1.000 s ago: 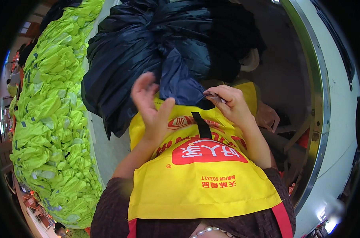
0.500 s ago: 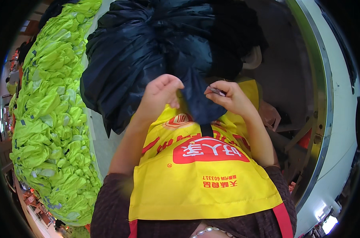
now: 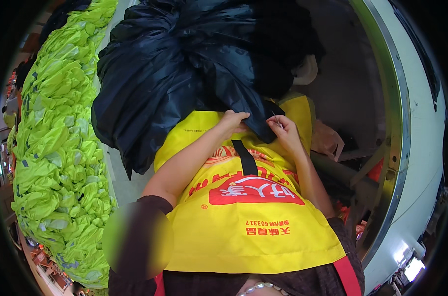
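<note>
A big gathered heap of dark navy fabric lies ahead of me and hangs down over my lap. My left hand is closed on the edge of a fold of it, thumb and fingers pinching the cloth. Close by on the right, my right hand holds a slim, pointed metal tool that looks like thread snips, its fingers beside the same fold. A black strap lies across my yellow apron below the hands.
A long pile of lime-green garments runs down the left, beside a pale table edge. At the right stands a pale work table with a metal-edged rim. A crumpled pinkish bag sits below it.
My left hand has come right and lower and now grips the fabric fold. The right hand has moved slightly lower with the tool. The fold has shifted, uncovering more of the black strap.
</note>
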A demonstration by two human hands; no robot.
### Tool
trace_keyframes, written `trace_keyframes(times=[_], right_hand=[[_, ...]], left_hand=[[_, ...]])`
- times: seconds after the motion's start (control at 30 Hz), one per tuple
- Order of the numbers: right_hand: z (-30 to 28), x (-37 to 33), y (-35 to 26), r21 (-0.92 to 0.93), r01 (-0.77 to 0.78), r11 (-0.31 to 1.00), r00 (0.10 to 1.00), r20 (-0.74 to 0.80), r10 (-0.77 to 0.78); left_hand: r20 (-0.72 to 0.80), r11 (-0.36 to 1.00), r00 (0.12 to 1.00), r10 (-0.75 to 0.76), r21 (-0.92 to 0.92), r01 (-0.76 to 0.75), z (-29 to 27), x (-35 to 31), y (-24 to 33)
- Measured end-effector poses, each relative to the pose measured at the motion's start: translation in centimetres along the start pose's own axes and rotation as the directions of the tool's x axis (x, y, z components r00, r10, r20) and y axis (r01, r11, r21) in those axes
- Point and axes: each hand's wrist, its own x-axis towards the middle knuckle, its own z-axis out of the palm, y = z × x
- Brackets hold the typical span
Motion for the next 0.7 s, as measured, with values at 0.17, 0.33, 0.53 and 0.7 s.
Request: trace_keyframes(times=[0.17, 0.33, 0.53, 0.7], right_hand=[[-2.6, 0.3, -1.7, 0.157, 0.172, 0.972, 0.945, -0.306, -0.118], [-3.0, 0.3, -7.5, 0.441, 0.164, 0.883, 0.986, -0.066, -0.151], [-1.1, 1.4, -8.3, 0.022, 0.395, 0.918, 0.917, -0.072, -0.392], [-1.2, 2.3, -9.1, -0.137, 0.588, 0.797, 0.804, -0.005, -0.594]], left_hand=[[0.256, 0.741, 0.92, 0.298, -0.67, -0.054, 1.0, -6.6, 4.8], [0.218, 0.679, 0.921, 0.324, -0.731, -0.066, -1.7, -10.4, 6.2], [0.172, 0.704, 0.939, 0.299, -0.704, -0.096, -2.9, -10.9, 5.0], [0.042, 0.713, 0.974, 0.223, -0.688, -0.133, -4.5, -11.1, 3.9]])
